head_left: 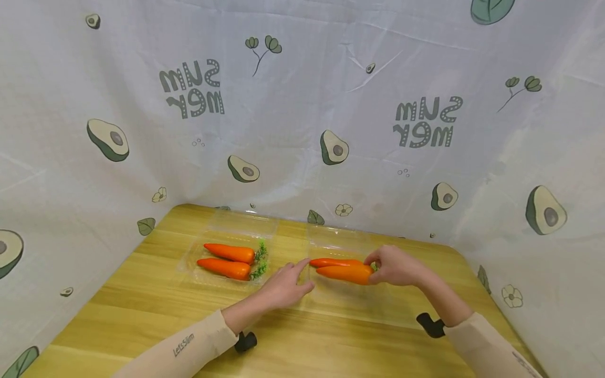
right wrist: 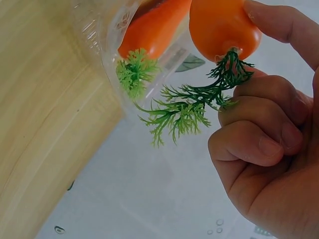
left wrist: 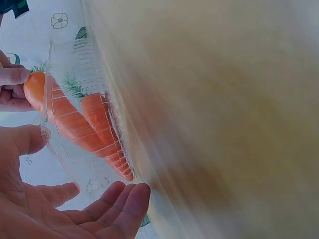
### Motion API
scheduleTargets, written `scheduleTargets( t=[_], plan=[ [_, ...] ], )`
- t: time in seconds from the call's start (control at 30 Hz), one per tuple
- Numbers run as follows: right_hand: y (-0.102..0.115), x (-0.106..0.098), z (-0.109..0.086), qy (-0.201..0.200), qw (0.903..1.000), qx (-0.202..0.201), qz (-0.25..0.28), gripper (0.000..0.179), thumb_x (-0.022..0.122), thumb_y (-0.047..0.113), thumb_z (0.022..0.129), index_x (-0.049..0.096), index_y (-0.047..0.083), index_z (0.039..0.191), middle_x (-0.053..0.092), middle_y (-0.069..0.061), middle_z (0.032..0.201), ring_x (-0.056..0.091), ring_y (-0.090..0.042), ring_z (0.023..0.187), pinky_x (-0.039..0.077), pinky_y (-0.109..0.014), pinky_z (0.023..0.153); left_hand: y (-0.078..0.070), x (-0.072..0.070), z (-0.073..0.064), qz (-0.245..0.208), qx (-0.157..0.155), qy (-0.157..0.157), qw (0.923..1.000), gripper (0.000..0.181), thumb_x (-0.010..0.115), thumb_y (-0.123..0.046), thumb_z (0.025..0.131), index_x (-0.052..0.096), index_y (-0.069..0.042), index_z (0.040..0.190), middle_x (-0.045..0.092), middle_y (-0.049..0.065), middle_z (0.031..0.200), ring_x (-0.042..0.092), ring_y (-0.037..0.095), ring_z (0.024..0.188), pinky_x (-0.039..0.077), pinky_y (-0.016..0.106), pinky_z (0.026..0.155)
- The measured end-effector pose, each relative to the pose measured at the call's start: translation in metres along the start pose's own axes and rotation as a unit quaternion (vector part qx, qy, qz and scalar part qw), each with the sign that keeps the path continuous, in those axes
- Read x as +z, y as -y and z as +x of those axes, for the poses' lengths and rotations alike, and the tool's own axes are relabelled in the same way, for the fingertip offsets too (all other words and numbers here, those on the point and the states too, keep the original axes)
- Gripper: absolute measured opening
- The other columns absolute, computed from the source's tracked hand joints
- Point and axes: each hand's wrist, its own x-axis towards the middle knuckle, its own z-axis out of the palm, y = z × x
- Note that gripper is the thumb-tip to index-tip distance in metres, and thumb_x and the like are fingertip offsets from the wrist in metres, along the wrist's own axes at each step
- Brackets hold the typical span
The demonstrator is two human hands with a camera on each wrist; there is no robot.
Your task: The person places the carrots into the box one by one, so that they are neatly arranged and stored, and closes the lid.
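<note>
My right hand (head_left: 394,266) pinches the thick leafy end of a carrot (head_left: 347,273) between thumb and index finger, the other fingers curled beneath. That carrot slants over the right clear plastic container (left wrist: 55,114), its thick end raised and its tip low. Another carrot (left wrist: 97,119) lies inside this container, its green top (right wrist: 134,73) by the wall. At the container's left side is my left hand (head_left: 285,286), fingers extended, with the fingertips (left wrist: 137,196) close to the carrot tips and the thumb (left wrist: 30,139) at the plastic rim.
A second clear container (head_left: 189,262) at the left holds two carrots (head_left: 224,268), green tops toward the right. Both containers have raised lids (head_left: 243,223) behind them. The wooden table (head_left: 302,346) is bordered by a printed cloth (head_left: 293,115) at the back and sides.
</note>
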Motion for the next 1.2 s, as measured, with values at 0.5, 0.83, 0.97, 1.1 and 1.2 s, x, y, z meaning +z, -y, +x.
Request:
scheduleTargets(
  t=[0.5,0.83,0.97,1.1,1.2],
  plan=[
    [-0.002,0.011,0.016,0.018,0.9997,-0.016,-0.002,0.026,0.078,0.009,0.075,0.076,0.004,0.1,0.063,0.0,0.08,0.05,-0.015,0.068,0.042,-0.03,0.063,0.001,0.0,0.003,-0.003,-0.004,0.0,1.0,0.065,0.058,-0.043,0.099,0.037,-0.024,0.157,0.04,0.024,0.156,0.036,0.046,0.144,0.033,0.066,0.111],
    [-0.003,0.018,0.023,0.014,0.9996,-0.001,-0.025,0.027,0.079,0.008,0.074,0.076,0.003,0.101,0.061,0.0,0.077,0.048,-0.015,0.065,0.04,-0.029,0.062,0.002,0.0,0.003,-0.005,-0.004,0.004,1.0,0.065,0.057,-0.044,0.1,0.036,-0.024,0.158,0.04,0.025,0.156,0.038,0.046,0.143,0.035,0.065,0.11],
    [-0.004,0.021,0.024,0.012,0.9992,0.01,-0.037,0.027,0.079,0.007,0.075,0.076,0.003,0.101,0.06,0.0,0.076,0.046,-0.016,0.064,0.038,-0.03,0.061,0.002,0.0,0.004,-0.005,-0.003,0.002,1.0,0.065,0.058,-0.043,0.1,0.036,-0.023,0.158,0.041,0.024,0.155,0.04,0.045,0.141,0.037,0.064,0.109],
    [-0.006,0.025,0.024,0.003,0.9986,0.006,-0.053,0.021,0.078,0.006,0.076,0.076,0.005,0.097,0.057,0.0,0.073,0.045,-0.016,0.063,0.037,-0.03,0.059,0.002,0.001,0.004,-0.006,-0.005,0.002,1.0,0.066,0.058,-0.043,0.1,0.035,-0.023,0.158,0.04,0.025,0.156,0.038,0.046,0.143,0.035,0.066,0.11],
    [-0.009,0.029,0.023,-0.004,0.998,-0.005,-0.062,0.016,0.077,0.003,0.075,0.076,0.006,0.091,0.056,0.001,0.069,0.044,-0.015,0.06,0.037,-0.029,0.056,0.001,0.001,0.003,-0.005,-0.006,0.003,1.0,0.066,0.058,-0.044,0.1,0.035,-0.023,0.158,0.038,0.025,0.156,0.036,0.046,0.144,0.033,0.066,0.111]
  ],
)
